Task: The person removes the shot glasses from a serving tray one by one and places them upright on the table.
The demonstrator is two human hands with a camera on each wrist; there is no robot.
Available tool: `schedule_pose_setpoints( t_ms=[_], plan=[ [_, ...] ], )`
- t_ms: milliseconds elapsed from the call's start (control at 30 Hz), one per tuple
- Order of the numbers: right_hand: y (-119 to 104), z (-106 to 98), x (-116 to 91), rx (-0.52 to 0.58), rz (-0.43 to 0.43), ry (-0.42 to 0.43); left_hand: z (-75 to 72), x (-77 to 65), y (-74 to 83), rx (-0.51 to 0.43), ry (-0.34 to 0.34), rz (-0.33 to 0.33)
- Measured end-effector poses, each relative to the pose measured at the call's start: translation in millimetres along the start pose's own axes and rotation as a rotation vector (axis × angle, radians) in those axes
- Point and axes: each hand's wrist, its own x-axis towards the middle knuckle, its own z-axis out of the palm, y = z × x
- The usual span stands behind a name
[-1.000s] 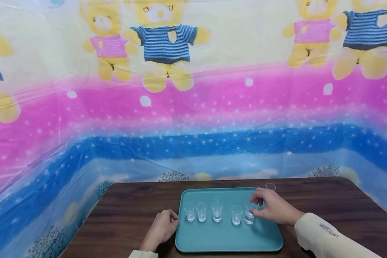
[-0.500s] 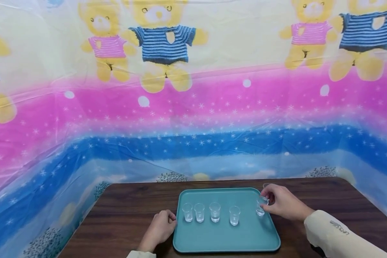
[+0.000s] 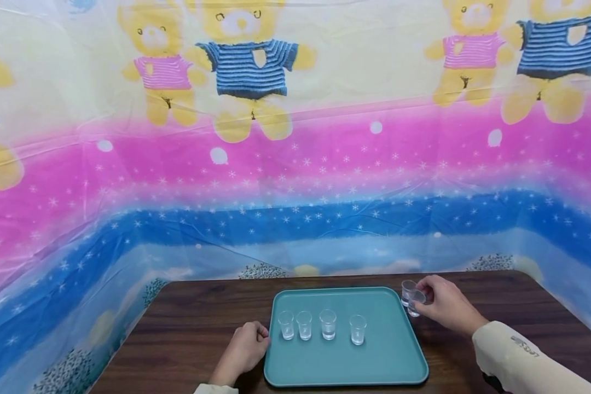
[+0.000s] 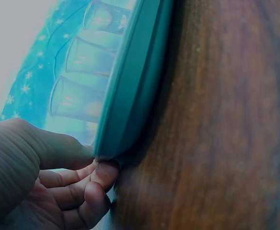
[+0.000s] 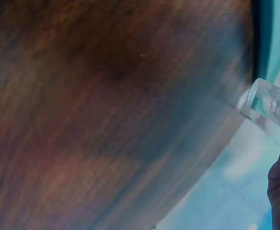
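Observation:
My right hand point(image 3: 447, 304) pinches a small clear shot glass point(image 3: 415, 307) just past the right edge of the teal tray point(image 3: 345, 368). A second shot glass point(image 3: 406, 289) stands on the table close behind it, and whether the two touch I cannot tell. In the right wrist view the held glass point(image 5: 277, 106) has clear liquid in its base. My left hand point(image 3: 246, 346) grips the tray's left rim; the left wrist view shows thumb point(image 4: 65, 151) and fingers pinching it. Several shot glasses, among them one at the right end point(image 3: 358, 330), stand in a row on the tray.
The dark wooden table point(image 3: 192, 312) extends around the tray on all sides. Behind it hangs a curtain point(image 3: 276, 164) printed with teddy bears, wrapping round the left and right ends.
My right hand has carried the rightmost glass off the tray, rightward and away, beside the glass standing on the table. The left hand has stayed at the tray rim.

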Motion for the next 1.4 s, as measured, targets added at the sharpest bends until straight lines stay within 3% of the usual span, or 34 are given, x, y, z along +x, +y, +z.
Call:
schedule_pose_setpoints(
  t_ms=[333,733,1100,1400],
  plan=[
    [10.4,6.2,3.9,0.012,0.042,-0.017,0.7,1.2,-2.6,0.000,0.005,0.001],
    [6.9,4.2,1.9,-0.018,0.008,0.019,0.0,1.2,-2.0,0.008,0.008,0.020],
    [-23.8,14.5,0.9,0.017,-0.133,0.003,-1.6,0.0,-2.4,0.015,0.003,0.002],
    [-59.4,30.5,-3.2,0.044,-0.229,-0.093,-1.7,-0.9,-0.5,0.017,0.013,0.029]
  ],
)
